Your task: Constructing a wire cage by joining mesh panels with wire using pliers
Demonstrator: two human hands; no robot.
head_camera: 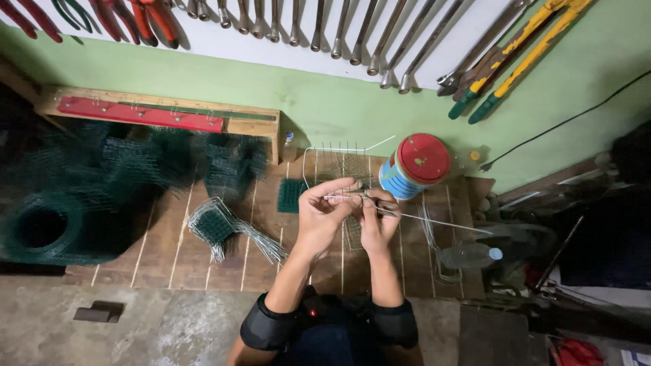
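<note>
Left hand (324, 211) and right hand (377, 220) both pinching a thin wire (434, 221), above the wooden surface (163, 251), tin can (413, 166) near its back edge

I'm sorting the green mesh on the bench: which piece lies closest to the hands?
The small flat green mesh square, just left of the left hand. The roll and crumpled mesh heaps sit farther left.

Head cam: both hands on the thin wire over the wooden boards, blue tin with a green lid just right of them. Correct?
Not quite: the head view shows the lid is red, not green. The rest holds: left hand and right hand hold the thin wire over the wooden boards, with the blue tin just right of them.
</note>
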